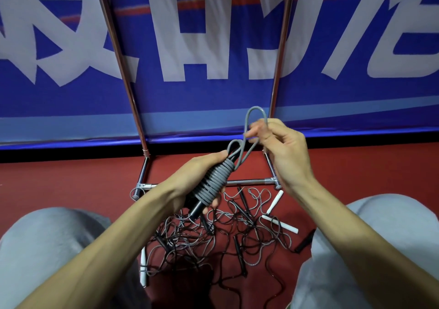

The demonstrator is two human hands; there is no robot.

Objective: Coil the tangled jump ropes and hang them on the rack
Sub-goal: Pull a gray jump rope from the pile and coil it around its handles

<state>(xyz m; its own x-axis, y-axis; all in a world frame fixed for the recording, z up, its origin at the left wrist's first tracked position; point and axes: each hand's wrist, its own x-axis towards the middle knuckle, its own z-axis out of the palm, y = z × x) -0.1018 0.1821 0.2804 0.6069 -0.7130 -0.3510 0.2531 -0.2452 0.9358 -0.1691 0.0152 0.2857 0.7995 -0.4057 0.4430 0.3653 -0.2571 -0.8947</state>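
Your left hand clamps the coiled grey rope. Your right hand's fingers pinch its loose loop.

The thick grey cord wound around the black handle looks like matt, smooth plastic or rubber. The chrome metal tube rack shines glossy. The blue-and-white banner seems woven cloth, slightly wrinkled. The dark red floor looks matt. The white handles appear smooth plastic.
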